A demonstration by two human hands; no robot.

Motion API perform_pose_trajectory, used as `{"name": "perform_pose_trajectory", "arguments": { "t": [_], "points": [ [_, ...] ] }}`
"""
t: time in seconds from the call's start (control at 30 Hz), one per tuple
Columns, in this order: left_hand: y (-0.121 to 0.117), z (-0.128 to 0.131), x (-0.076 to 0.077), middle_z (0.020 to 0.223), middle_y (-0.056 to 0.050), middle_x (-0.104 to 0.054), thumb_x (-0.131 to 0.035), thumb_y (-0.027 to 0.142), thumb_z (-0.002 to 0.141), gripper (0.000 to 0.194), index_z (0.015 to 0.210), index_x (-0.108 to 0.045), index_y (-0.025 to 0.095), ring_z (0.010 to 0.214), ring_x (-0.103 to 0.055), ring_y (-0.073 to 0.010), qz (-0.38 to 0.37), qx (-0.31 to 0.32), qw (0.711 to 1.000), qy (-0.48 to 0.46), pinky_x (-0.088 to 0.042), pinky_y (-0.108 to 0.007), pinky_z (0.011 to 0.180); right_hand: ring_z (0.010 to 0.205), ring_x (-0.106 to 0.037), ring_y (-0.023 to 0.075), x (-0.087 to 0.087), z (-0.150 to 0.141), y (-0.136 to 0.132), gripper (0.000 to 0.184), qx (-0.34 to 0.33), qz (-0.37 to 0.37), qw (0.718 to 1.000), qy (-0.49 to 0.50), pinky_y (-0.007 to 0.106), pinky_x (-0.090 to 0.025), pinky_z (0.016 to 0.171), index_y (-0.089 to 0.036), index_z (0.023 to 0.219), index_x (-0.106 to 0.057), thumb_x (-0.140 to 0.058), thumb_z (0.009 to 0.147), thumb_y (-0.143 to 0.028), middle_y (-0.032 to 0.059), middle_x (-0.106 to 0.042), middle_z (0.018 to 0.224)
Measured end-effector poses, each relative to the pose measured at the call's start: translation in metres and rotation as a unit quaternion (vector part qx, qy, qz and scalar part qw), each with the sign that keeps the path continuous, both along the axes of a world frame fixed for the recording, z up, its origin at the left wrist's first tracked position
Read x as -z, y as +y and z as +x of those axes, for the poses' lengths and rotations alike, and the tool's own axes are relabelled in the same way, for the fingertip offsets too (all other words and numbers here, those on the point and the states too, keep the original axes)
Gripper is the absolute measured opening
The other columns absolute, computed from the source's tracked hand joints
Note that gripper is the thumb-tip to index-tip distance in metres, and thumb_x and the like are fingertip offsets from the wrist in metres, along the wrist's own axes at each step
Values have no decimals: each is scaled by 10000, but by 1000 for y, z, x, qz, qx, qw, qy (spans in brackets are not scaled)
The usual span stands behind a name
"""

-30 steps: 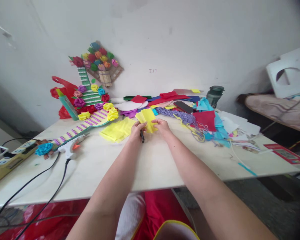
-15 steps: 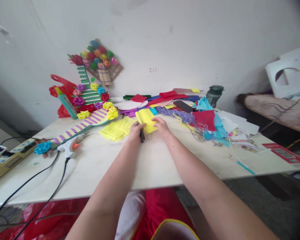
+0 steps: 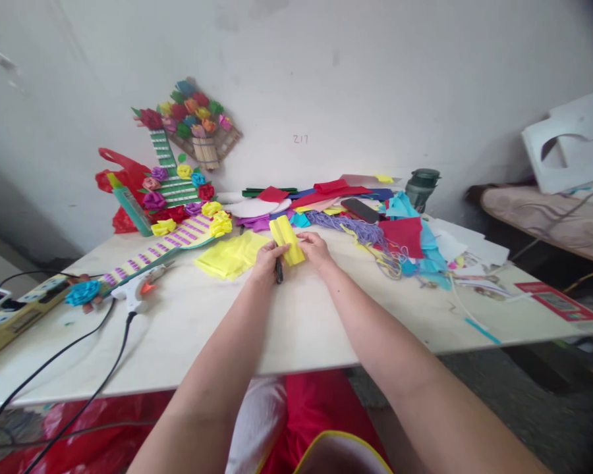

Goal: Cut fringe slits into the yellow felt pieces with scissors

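Observation:
Between my two hands a yellow sheet, crepe paper by its look (image 3: 287,238), is held just above the table, with a crease along its length. My left hand (image 3: 269,259) is closed on its left edge and also has a slim black tool (image 3: 279,270) in its grip; whether that is a pen or small scissors I cannot tell. The fingers of my right hand (image 3: 313,248) pinch the sheet's right edge. More yellow crepe paper (image 3: 227,255) lies flat on the table, left of my left hand.
A guitar-shaped craft with paper flowers (image 3: 165,247) and a white glue gun (image 3: 134,291) lie left, near a power strip (image 3: 22,317) and glue bottle (image 3: 131,209). Purple yarn (image 3: 346,226), a phone (image 3: 362,210), coloured sheets and a dark bottle (image 3: 422,189) stand behind and right.
The yellow sheet looks narrower now, its right side folded over toward the left. My right hand has shifted slightly left with its edge; my left hand keeps its grip.

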State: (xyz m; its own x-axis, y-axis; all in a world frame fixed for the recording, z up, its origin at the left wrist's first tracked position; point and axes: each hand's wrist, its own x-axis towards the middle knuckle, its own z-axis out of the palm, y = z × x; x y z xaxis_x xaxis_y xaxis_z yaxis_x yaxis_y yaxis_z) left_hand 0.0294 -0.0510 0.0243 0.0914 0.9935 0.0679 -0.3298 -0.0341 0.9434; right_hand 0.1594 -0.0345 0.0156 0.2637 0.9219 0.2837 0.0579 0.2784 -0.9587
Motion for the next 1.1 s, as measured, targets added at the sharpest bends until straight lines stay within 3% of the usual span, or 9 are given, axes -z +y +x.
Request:
{"name": "perform_pose_trajectory", "arguments": {
  "t": [0.07, 0.23, 0.37, 0.53, 0.63, 0.73, 0.83, 0.97, 1.1],
  "points": [
    [0, 0, 1, 373, 62, -396, -701, 262, 575, 256, 585, -464, 166, 305, -297, -38, 3, -5, 1000, 9, -189, -188, 323, 751, -551, 142, 1, -1, 1, 244, -1, 12, 999, -31, 295, -440, 763, -205, 779, -646, -562, 550, -199, 2, -629, 876],
    [1, -3, 2, 346, 51, -395, -654, 285, 608, 226, 562, -463, 172, 291, -306, -53, 24, 6, 999, 41, -190, -195, 311, 814, -593, 163, 8, -9, 1, 319, -104, 48, 993, 14, 303, -453, 773, -186, 948, -631, -560, 659, -300, 28, -660, 882],
    [3, -5, 2, 323, 33, -394, -570, 272, 648, 207, 522, -433, 182, 273, -309, -66, 34, 12, 998, 58, -201, -203, 314, 930, -580, 185, 9, -11, -1, 462, -99, 71, 992, -23, 304, -443, 824, -192, 1047, -603, -656, 601, -304, 35, -648, 997],
    [2, -6, -2, 315, 19, -405, -555, 294, 658, 218, 520, -428, 183, 266, -310, -73, 27, 20, 997, 70, -202, -210, 318, 912, -573, 177, 4, -9, -5, 454, -122, 86, 987, -56, 286, -447, 805, -190, 1073, -595, -595, 621, -230, 21, -646, 1000],
    [2, -6, -2, 307, 22, -401, -555, 308, 658, 220, 532, -422, 185, 255, -305, -74, 24, 22, 997, 65, -194, -208, 310, 810, -570, 164, 5, -6, -3, 350, -87, 66, 992, -64, 262, -453, 717, -177, 987, -627, -529, 661, -259, 12, -653, 894],
    [4, -5, 0, 303, 38, -390, -567, 302, 637, 205, 555, -419, 186, 246, -309, -78, 2, 9, 999, 52, -188, -201, 300, 644, -528, 146, 8, -1, 2, 314, 6, 29, 996, -86, 254, -434, 613, -138, 846, -639, -446, 725, -354, 7, -610, 690],
    [7, -4, 3, 304, 52, -378, -567, 278, 628, 184, 567, -422, 183, 249, -318, -75, -12, -38, 998, 38, -180, -188, 295, 600, -501, 141, 11, 7, 8, 324, 89, 4, 991, -101, 250, -422, 579, -126, 790, -625, -428, 737, -377, 4, -571, 621],
    [11, -2, 5, 335, 58, -392, -560, 228, 620, 125, 578, -458, 168, 278, -346, -70, -11, -95, 995, 19, -242, -178, 317, 673, -544, 161, 14, 14, 13, 313, 132, -14, 983, -126, 263, -449, 631, -137, 876, -629, -444, 742, -352, 25, -622, 714],
    [14, -2, 8, 420, 35, -474, -614, 248, 592, 141, 630, -532, 139, 353, -421, -76, 3, -120, 993, -1, -340, -192, 389, 846, -580, 174, 9, 14, 8, 371, 169, -27, 972, -158, 274, -441, 773, -138, 1084, -579, -446, 769, -282, 69, -651, 945]
  ]
}}
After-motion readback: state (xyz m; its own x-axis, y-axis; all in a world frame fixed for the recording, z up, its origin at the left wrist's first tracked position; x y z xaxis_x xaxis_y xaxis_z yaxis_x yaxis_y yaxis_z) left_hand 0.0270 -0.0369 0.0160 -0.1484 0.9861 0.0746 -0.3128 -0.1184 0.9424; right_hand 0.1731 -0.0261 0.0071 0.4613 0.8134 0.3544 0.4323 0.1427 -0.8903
